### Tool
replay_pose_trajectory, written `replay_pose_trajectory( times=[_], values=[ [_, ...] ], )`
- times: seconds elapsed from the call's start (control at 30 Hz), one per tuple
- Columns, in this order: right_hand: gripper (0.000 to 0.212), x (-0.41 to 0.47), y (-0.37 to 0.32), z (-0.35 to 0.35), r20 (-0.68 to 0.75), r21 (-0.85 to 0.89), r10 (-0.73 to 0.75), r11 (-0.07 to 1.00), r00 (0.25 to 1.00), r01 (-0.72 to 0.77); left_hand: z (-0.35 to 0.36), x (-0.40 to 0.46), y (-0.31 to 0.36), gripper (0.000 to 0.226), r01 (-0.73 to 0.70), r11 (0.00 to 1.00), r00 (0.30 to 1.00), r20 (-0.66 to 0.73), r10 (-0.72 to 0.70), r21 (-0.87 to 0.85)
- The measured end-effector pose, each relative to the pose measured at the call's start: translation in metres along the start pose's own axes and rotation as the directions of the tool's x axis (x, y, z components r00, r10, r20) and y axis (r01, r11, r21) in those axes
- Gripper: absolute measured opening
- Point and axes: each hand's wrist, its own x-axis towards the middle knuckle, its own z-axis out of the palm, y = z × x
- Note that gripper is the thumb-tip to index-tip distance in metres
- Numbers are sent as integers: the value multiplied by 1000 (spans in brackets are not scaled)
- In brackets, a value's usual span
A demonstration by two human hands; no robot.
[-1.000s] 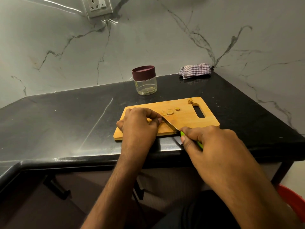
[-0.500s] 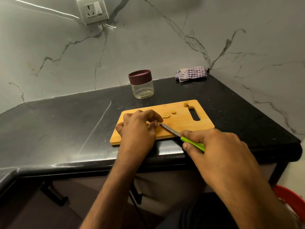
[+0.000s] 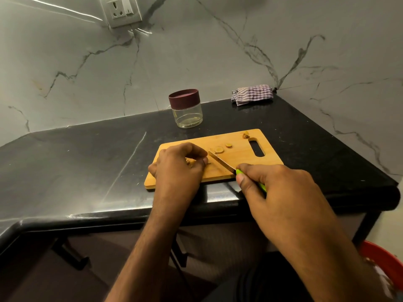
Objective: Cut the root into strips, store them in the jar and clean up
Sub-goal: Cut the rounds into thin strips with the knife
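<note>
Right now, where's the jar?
In the head view the jar stands upright, lid on, on the black counter near the back wall, just beyond the cutting board and left of the checked cloth.

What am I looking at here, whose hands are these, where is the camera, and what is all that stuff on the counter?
There is no machine here: a person works with two bare hands, and one wide-angle camera worn on their head looks forward and down, so you see it as they do.

On the black counter lies a wooden cutting board. The left hand curls over a piece of root, pinning it to the board. The right hand grips a knife by its green handle, with the blade angled toward the root. A few cut slices lie further back on the board.

Behind the board stands a clear jar with its dark red lid on, which looks almost empty. A checked cloth sits in the corner by the marble wall, and a wall socket is above.
</note>
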Motion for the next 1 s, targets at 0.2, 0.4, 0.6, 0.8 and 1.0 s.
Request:
replay_pose_trajectory(
  times=[0.2,0.4,0.6,0.8,1.0],
  values=[
    [39,2,-4,7,-5,37,-26,999,1000,27,0,0,2,3,32,999,999,-2,-32,39],
    [39,1,-7,10,-31,29,-46,998,998,47,0,1,3,5,19,998,1000,0,-19,56],
    [32,11,-16,28,2,-13,-40,999,999,40,0,2,2,5,6,999,1000,-21,-5,32],
    [32,20,-18,28,136,-78,-10,997,991,21,0,2,3,4,14,999,1000,-20,-13,29],
    [30,27,-17,35,103,-97,17,995,995,-7,0,1,5,5,26,997,1000,-17,-24,67]
  ],
)
